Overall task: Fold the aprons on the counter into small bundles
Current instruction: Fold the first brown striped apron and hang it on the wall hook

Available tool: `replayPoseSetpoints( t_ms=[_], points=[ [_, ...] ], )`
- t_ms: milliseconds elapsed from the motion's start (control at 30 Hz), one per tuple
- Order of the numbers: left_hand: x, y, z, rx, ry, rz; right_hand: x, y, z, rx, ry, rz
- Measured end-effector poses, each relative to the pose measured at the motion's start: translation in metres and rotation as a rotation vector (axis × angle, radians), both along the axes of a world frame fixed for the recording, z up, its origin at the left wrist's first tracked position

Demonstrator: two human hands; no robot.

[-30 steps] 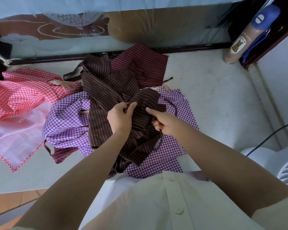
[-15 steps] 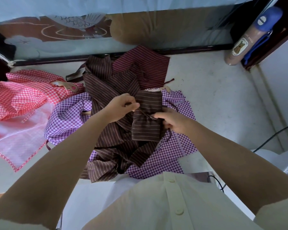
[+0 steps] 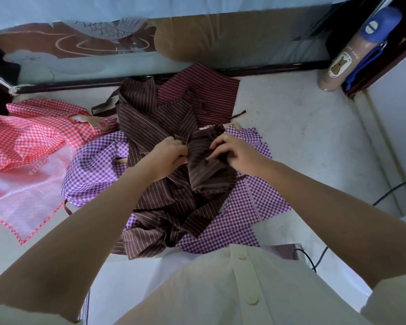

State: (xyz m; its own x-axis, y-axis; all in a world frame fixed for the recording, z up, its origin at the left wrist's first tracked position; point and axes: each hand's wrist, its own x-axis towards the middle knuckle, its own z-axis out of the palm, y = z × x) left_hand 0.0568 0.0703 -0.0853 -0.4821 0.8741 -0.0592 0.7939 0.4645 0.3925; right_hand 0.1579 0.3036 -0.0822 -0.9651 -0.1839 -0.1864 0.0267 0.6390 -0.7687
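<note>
Two hands meet on the brown striped apron (image 3: pixel 155 123), heaped over a purple checked apron (image 3: pixel 94 165) on the counter (image 3: pixel 302 141). At the folded band (image 3: pixel 206 177), the left hand (image 3: pixel 168 156) pinches its left edge while the right hand (image 3: pixel 234 153) curls its fingers over the far end. The band runs lengthwise from the fingers back toward the person.

At centre I see thin, matt woven cloth: the brown striped apron (image 3: pixel 159 127) and the purple checked apron (image 3: pixel 96 165) under it. The worktop (image 3: pixel 302 141) looks pale, matt and faintly mottled; the bottle (image 3: pixel 345 62) at upper right is smooth, slightly glossy plastic.
</note>
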Motion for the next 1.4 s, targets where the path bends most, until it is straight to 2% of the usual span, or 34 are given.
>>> replayPoseSetpoints(
  t_ms=[167,233,333,467,633,767,833,933,1100,1200,1400],
  points=[
    [0.023,0.004,-0.025,-0.125,0.019,0.028,0.008,-0.014,-0.016,0.059,-0.153,-0.018],
    [0.032,0.007,-0.034,-0.147,0.001,0.075,0.009,-0.016,-0.026,0.132,-0.136,0.005],
    [0.042,0.009,-0.045,-0.154,-0.085,0.237,0.016,-0.017,-0.043,0.195,-0.092,0.058],
    [0.050,0.016,-0.056,-0.230,-0.137,0.440,0.028,-0.015,-0.059,0.161,-0.206,0.088],
    [0.059,0.035,-0.061,-0.274,-0.003,0.526,0.028,-0.021,-0.063,0.001,-0.274,-0.172],
    [0.063,0.041,-0.064,-0.299,0.027,0.501,0.023,-0.026,-0.070,0.173,-0.263,-0.154],
    [0.063,0.041,-0.065,-0.307,0.030,0.485,0.021,-0.028,-0.072,0.197,-0.289,-0.157],
    [0.063,0.041,-0.066,-0.309,0.036,0.479,0.019,-0.030,-0.073,0.147,-0.321,-0.231],
    [0.065,0.044,-0.068,-0.315,0.041,0.489,0.013,-0.038,-0.073,-0.004,-0.404,-0.516],
    [0.068,0.046,-0.067,-0.319,0.024,0.488,0.008,-0.044,-0.074,0.081,-0.383,-0.529],
    [0.055,0.036,-0.056,-0.259,-0.105,0.414,0.009,-0.053,-0.075,0.045,-0.370,-0.535]
  ],
)
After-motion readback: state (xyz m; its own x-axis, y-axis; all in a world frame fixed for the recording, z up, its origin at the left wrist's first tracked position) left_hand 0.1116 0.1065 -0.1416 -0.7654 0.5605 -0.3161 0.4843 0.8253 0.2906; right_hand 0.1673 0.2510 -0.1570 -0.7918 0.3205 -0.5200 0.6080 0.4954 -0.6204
